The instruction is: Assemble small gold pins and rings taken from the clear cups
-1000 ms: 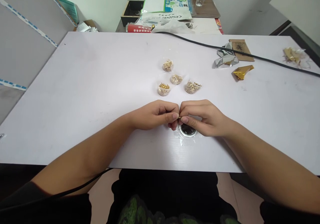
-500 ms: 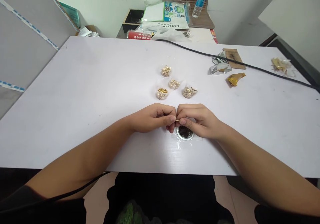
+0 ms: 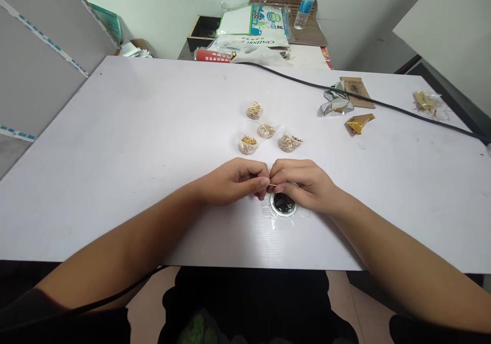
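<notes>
My left hand (image 3: 240,181) and my right hand (image 3: 303,184) meet above the table, fingertips almost touching. Between their thumbs and forefingers is pinched a thin gold-coloured pin-like piece (image 3: 272,185); its ends are hidden by the fingers. Just under my right hand a round dark disc with a silver rim (image 3: 283,208) is fixed to the table by clear tape. Beyond the hands sit several small clear bags of gold-coloured pieces: one on the left (image 3: 248,145), one on the right (image 3: 290,143), one in the middle (image 3: 266,130) and one farther back (image 3: 253,110).
A black cable (image 3: 307,82) crosses the white table (image 3: 153,119) at the back right. Near it lie silver foil (image 3: 336,107), gold foil (image 3: 359,124), a brown paper packet (image 3: 358,92) and a bag of pale pieces (image 3: 426,102). A water bottle (image 3: 305,7) stands beyond the far edge.
Both hands keep their pinch on the gold-coloured piece, almost still. The whole view has shifted very slightly. The bags and the disc have stayed in place.
</notes>
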A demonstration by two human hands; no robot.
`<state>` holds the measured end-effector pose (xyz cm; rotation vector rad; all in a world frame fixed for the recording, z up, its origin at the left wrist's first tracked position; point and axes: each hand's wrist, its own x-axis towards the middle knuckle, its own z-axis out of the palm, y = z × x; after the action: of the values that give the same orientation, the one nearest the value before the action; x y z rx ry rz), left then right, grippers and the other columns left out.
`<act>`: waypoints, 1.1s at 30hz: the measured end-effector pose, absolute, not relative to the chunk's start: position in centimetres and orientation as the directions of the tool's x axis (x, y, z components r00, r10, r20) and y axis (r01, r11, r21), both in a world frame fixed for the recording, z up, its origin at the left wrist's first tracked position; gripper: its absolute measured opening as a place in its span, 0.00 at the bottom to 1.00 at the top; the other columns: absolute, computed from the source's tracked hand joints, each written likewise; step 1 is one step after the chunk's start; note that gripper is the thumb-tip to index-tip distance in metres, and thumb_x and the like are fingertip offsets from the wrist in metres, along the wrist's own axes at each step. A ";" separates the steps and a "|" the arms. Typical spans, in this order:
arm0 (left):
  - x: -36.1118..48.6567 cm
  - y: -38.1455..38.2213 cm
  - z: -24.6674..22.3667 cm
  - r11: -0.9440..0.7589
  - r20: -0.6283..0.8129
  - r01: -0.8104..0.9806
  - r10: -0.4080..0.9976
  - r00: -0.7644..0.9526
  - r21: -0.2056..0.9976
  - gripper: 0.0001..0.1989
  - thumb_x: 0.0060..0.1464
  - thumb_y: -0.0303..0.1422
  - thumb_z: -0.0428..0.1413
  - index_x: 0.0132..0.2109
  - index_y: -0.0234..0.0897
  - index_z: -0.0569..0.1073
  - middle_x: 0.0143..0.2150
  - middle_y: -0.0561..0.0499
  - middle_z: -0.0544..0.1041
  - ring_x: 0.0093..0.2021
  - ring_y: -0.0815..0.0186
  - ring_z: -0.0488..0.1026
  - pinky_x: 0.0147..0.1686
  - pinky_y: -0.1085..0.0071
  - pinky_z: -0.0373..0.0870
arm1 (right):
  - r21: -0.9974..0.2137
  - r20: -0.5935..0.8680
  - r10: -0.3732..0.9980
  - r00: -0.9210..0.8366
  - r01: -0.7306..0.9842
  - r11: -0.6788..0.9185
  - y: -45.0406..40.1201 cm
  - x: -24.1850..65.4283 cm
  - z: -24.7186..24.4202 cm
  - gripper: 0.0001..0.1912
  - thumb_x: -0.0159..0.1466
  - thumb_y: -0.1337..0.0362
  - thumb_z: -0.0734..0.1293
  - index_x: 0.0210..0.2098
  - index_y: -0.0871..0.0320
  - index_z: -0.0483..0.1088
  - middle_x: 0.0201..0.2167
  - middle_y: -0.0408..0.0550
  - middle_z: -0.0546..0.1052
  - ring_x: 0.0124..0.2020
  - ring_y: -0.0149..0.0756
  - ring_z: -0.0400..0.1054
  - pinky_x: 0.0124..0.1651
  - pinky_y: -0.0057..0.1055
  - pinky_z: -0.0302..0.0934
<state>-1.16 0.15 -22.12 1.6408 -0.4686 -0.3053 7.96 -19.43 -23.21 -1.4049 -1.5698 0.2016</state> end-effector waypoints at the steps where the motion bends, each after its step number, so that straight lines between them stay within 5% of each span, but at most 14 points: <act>1: -1.2 0.1 -22.1 -0.084 0.075 -0.128 -0.465 0.882 0.988 0.18 0.65 0.42 0.52 0.32 0.31 0.68 0.30 0.48 0.74 0.32 0.72 0.70 0.34 0.75 0.68 | -0.675 0.539 0.828 0.153 0.667 0.316 -19.4 8.0 -23.3 0.07 0.68 0.71 0.63 0.35 0.62 0.72 0.30 0.49 0.74 0.31 0.29 0.69 0.33 0.26 0.65; 33: -1.3 0.2 -21.9 -0.109 0.101 -0.172 -0.473 0.875 0.979 0.17 0.63 0.41 0.55 0.32 0.31 0.68 0.28 0.50 0.70 0.29 0.73 0.65 0.30 0.77 0.64 | -0.766 0.490 0.850 0.191 0.561 0.315 -19.4 7.9 -23.7 0.08 0.69 0.70 0.64 0.34 0.62 0.74 0.30 0.50 0.75 0.32 0.29 0.72 0.34 0.26 0.67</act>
<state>-1.27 0.15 -21.85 1.6828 -0.5019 -0.2732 7.90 -19.40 -23.66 -1.3619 -1.4867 0.3322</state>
